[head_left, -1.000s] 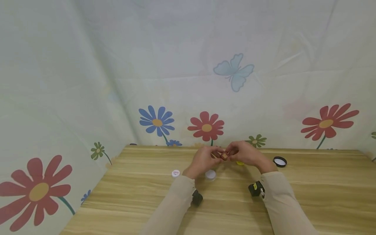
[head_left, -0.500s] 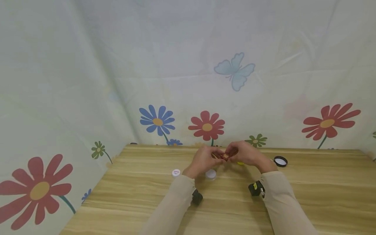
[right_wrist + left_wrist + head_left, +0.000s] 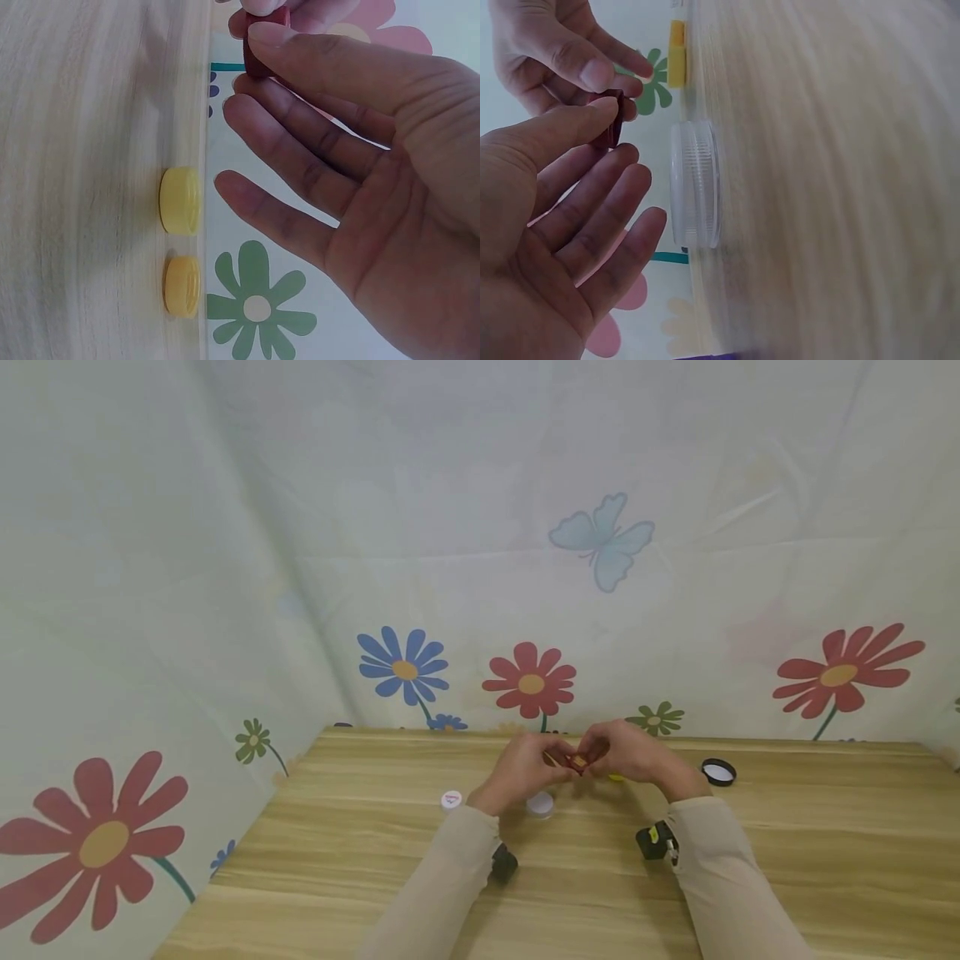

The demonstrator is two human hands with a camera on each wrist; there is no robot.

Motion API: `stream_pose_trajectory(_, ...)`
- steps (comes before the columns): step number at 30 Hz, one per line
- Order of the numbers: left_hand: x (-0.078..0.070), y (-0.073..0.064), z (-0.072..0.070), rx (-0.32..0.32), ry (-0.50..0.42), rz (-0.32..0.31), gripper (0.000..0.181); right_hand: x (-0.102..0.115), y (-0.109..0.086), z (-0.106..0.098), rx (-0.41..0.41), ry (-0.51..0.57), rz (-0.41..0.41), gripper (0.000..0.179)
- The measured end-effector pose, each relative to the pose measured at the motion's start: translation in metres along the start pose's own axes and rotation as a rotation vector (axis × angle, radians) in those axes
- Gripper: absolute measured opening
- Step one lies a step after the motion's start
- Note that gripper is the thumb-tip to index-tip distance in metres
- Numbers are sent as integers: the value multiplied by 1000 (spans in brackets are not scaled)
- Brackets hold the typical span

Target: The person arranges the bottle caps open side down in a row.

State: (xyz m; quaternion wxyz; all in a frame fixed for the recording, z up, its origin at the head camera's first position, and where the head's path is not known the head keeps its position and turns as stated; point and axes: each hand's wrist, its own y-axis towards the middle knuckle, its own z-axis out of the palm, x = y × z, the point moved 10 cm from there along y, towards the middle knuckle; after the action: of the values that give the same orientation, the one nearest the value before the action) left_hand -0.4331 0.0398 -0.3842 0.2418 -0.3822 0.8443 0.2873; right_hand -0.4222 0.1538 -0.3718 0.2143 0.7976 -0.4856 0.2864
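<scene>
A small dark red cap (image 3: 579, 762) with a tan patch is held up over the table's far part, between both hands. My left hand (image 3: 521, 770) pinches one side of it with the thumb and a finger. In the left wrist view the other left fingers fan out loosely below the cap (image 3: 612, 120). My right hand (image 3: 626, 752) pinches the opposite side, its thumb across the cap (image 3: 259, 60) in the right wrist view. The remaining right fingers extend toward the table. Fingers cover part of the cap in every view.
On the wooden table (image 3: 585, 893) stand a clear ribbed lid (image 3: 695, 184), a white printed cap (image 3: 451, 800), a yellow cap (image 3: 180, 201) and a smaller orange-yellow cap (image 3: 182, 286). A black-rimmed lid (image 3: 718, 772) lies at right. A flowered cloth (image 3: 480, 568) hangs behind.
The red cap turns and tilts slightly between the fingers, so its tan patch shows at a different angle. Both hands stay in nearly the same place, still pinching it.
</scene>
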Motion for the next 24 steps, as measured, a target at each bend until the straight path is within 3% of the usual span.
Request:
stream_pose_trajectory(10,1,-1,5,50,-20,-17,24,0,-3,5,42,-16,46,18)
stream_pose_trajectory(24,5,-5,10,117,-27,-67,18,6,-3,12,90,-23,16,17)
